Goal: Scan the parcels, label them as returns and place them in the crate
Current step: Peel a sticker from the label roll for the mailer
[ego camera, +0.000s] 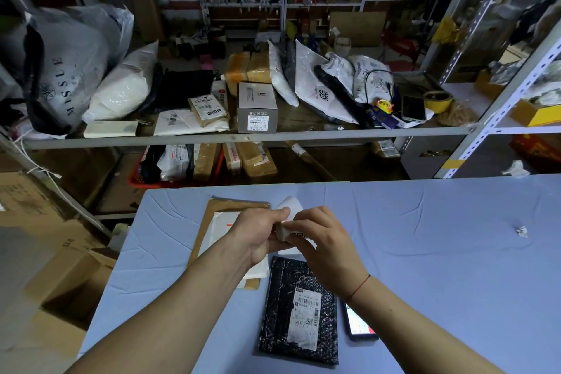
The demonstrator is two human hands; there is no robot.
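A pale blue cloth-covered table (425, 252) fills the foreground; behind it stands a grey perforated-metal shelving rack (243, 137), dimly lit, with brown cardboard boxes (69, 279) on the floor at left.

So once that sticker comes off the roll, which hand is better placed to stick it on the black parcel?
Probably the right hand: it pinches the label, above the black parcel. The left hand grips the roll.

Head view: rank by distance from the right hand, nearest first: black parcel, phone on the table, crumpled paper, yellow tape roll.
From the right hand:
1. Black parcel, just below the hand, partly under its wrist.
2. Phone, on the table by the right forearm, nearer the person.
3. Crumpled paper, far right on the table.
4. Yellow tape roll, on the shelf, up and right.
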